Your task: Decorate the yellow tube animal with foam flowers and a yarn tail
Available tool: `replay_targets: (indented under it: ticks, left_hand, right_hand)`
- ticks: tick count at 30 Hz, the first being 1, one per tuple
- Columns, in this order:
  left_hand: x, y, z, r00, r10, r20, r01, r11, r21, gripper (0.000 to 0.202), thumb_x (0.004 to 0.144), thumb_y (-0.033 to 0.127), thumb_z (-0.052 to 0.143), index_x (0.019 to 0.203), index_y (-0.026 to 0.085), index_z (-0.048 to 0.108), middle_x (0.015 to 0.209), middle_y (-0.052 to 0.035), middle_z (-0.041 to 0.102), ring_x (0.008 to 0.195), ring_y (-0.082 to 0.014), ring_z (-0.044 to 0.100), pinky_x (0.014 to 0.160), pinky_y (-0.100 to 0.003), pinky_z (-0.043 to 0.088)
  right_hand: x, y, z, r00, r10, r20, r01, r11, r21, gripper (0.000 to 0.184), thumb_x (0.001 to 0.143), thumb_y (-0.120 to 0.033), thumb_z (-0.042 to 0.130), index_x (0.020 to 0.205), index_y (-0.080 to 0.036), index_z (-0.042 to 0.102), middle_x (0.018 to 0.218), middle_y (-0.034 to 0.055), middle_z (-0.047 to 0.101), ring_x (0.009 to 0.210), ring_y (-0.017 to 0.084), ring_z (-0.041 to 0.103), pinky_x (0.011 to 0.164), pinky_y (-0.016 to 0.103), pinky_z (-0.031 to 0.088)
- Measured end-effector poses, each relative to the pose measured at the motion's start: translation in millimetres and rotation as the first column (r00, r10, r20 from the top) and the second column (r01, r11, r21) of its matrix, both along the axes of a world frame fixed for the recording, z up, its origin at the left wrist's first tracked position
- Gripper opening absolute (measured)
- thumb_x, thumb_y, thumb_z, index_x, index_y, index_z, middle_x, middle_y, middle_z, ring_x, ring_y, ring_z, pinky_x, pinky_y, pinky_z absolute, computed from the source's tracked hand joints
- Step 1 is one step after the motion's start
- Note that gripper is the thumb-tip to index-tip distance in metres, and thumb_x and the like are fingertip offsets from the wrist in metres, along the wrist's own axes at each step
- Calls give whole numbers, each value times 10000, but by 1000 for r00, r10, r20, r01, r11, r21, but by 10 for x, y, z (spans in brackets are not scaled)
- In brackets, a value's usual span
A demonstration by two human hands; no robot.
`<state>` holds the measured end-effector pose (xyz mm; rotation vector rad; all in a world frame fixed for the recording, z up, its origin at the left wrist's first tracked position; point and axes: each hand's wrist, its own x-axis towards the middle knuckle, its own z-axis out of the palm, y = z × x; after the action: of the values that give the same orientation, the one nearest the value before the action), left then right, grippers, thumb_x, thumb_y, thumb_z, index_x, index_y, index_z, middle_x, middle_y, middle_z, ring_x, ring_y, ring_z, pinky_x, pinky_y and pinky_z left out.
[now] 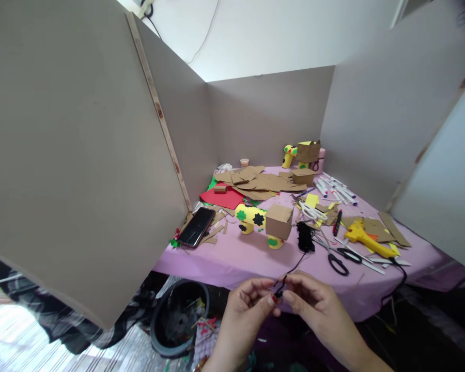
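My left hand (251, 302) and my right hand (308, 297) meet in front of the table edge, both closed on black yarn (282, 283). A small dark bunch of it sits between the fingertips, partly hidden. From there a strand runs up to a loose black yarn bundle (305, 237) on the cloth. Beyond my hands stands a yellow paper animal figure (250, 214) with green and black flower spots and a cardboard box (279, 221) at its right end. Black-handled scissors (338, 258) lie right of the bundle.
A yellow glue gun (368, 240) with a cord, white scissors (313, 211) and several markers (339, 188) lie to the right. A phone (196, 227) is at left, cardboard sheets (271, 182) and a second figure (290, 154) behind. Grey panels surround the table; a bin (155, 330) stands below.
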<state>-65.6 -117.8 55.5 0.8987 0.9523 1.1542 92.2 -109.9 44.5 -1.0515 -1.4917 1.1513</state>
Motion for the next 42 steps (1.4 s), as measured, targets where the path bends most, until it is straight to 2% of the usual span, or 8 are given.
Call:
replay_targets:
  ticks: [5,10,15,27,32,36,39,42]
  left_hand:
    - [-25,-21,-18,986,28,-166,0,986,168,219,682,261,718,876,168,679,690,-7,669,609,-112,611,613,-204,471]
    - [-31,-41,-27,916,112,-386,30,938,344,179,730,195,644,904,179,679,775,-41,711,720,-158,650,660,-223,497]
    - [-53,-54,-29,844,221,-488,14,901,434,175,751,176,610,911,192,678,794,-36,723,742,-163,665,700,-230,510]
    - [-65,-24,-96,863,268,-427,-92,916,390,197,742,220,625,924,184,691,812,-53,728,757,-176,669,682,-231,522]
    - [-61,-24,-60,825,276,-493,-17,885,466,157,761,202,606,868,221,720,829,-36,728,780,-169,664,717,-230,504]
    - [-38,-33,-54,829,227,-512,-7,918,397,123,752,209,605,788,196,722,759,-38,726,728,-174,661,683,-236,497]
    - [-27,-24,-76,845,213,-491,-43,942,334,120,736,212,608,772,183,718,754,-42,726,726,-178,652,690,-242,489]
    - [-23,-3,-112,895,191,-402,-91,963,256,123,717,225,620,781,173,712,719,-38,715,692,-168,636,657,-236,483]
  right_hand:
    - [-18,-13,2,999,-13,-45,12,999,-30,209,824,-407,576,827,-201,618,682,-25,514,589,119,477,554,225,398]
    - [-22,5,45,988,-18,-154,-1,992,-128,217,783,-402,635,877,-207,633,665,-37,534,564,100,452,535,204,381]
    - [-44,-19,70,994,6,-106,-11,999,-49,160,791,-362,635,784,-205,663,625,-38,513,540,95,460,527,205,373]
    - [-42,-111,-16,991,124,-45,-120,990,77,81,792,-268,629,743,-207,650,644,-31,495,572,108,489,547,220,381]
    - [-56,-88,-8,993,100,-63,-98,994,44,86,799,-278,620,766,-206,652,642,-34,510,550,103,510,549,218,401]
    - [-74,-72,38,993,77,-90,-73,996,43,119,804,-299,609,749,-208,663,627,-34,506,524,99,517,529,213,415]
    - [-85,-82,60,996,83,-44,-77,989,128,103,801,-282,613,755,-209,670,641,-22,532,550,110,530,544,217,419]
    - [-78,-116,67,979,174,107,-197,945,261,114,803,-266,609,744,-197,680,642,4,593,600,132,551,569,225,410]
